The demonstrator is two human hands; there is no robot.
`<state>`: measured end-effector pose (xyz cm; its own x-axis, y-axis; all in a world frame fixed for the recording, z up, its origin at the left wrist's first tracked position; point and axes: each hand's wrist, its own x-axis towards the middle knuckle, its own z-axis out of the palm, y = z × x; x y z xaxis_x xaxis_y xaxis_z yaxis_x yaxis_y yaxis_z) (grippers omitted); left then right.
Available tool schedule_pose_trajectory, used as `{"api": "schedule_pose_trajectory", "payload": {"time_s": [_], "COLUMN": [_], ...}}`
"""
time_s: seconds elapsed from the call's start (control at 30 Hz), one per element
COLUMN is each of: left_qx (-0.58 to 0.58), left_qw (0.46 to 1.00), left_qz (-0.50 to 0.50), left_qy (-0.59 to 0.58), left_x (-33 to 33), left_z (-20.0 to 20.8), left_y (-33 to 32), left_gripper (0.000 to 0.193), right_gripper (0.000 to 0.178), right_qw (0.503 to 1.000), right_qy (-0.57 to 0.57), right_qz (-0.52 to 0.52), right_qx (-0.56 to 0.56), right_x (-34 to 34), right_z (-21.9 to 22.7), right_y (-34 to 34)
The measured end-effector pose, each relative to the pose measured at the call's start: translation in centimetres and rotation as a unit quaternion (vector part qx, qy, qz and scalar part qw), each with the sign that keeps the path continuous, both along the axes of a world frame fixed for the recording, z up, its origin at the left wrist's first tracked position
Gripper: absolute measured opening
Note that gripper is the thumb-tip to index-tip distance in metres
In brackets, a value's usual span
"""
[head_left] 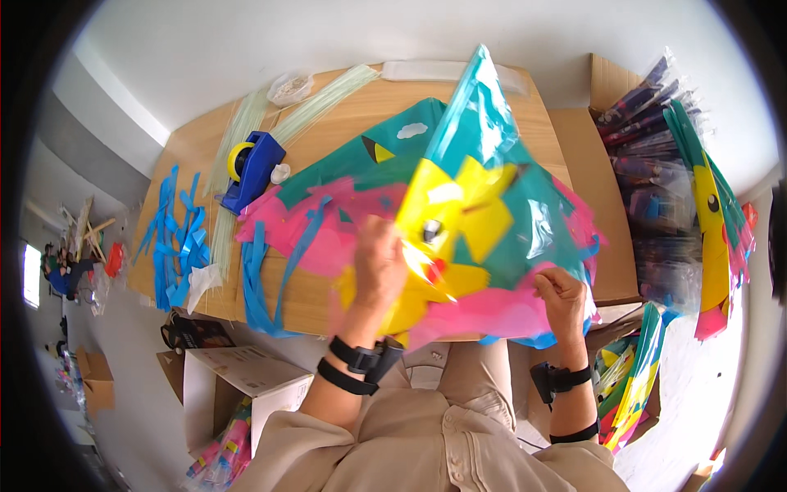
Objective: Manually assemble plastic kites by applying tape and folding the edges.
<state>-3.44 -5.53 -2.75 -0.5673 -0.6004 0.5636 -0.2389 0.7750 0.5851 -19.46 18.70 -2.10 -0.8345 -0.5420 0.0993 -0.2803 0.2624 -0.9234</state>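
A glossy plastic kite [484, 213], green with a yellow cartoon figure and pink lower parts, stands half folded up from the table with its tip pointing away from me. My left hand [380, 261], slightly blurred, is closed on its left side by the yellow figure. At the pink lower right edge, my right hand [564, 300] pinches the sheet between thumb and fingers. Under and behind it lies more green sheet [352, 148] with pink edging, and blue ribbon tails [256, 275] hang toward the near table edge.
On the wooden table [184, 148] stand a blue tape dispenser [256, 170] and a small bowl [291, 88], with thin pale rods [328, 102] and loose blue ribbons [176, 246]. Packed bundles [660, 180] stand at right. Below the table are an open carton [246, 377] and folded kites [635, 377].
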Motion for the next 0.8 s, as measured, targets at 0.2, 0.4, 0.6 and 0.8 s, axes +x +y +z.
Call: {"api": "schedule_pose_trajectory", "payload": {"time_s": [0.2, 0.4, 0.6, 0.8], "left_qx": [0.035, -0.21, -0.135, 0.063], "left_qw": [0.972, 0.915, 0.966, 0.989], "left_qz": [0.197, 0.321, 0.205, 0.135], "left_qy": [0.126, 0.122, 0.075, 0.025], "left_x": [7.9, 12.5, 9.2, 8.9], "left_z": [5.5, 14.1, 10.8, 3.7], "left_y": [-6.1, -6.3, -4.7, -4.6], "left_gripper": [0.037, 0.038, 0.04, 0.023], "right_gripper": [0.007, 0.012, 0.019, 0.043], "right_qw": [0.999, 0.996, 0.971, 0.949], "right_qy": [0.041, 0.08, 0.23, 0.239], "right_qz": [0.007, 0.018, -0.002, -0.043], "right_qx": [0.01, 0.047, 0.068, 0.201], "right_x": [1.1, 2.0, 0.6, -5.1], "right_z": [-0.5, -3.2, -5.3, -3.7], "right_y": [-1.3, -5.2, -8.9, -7.5]}}
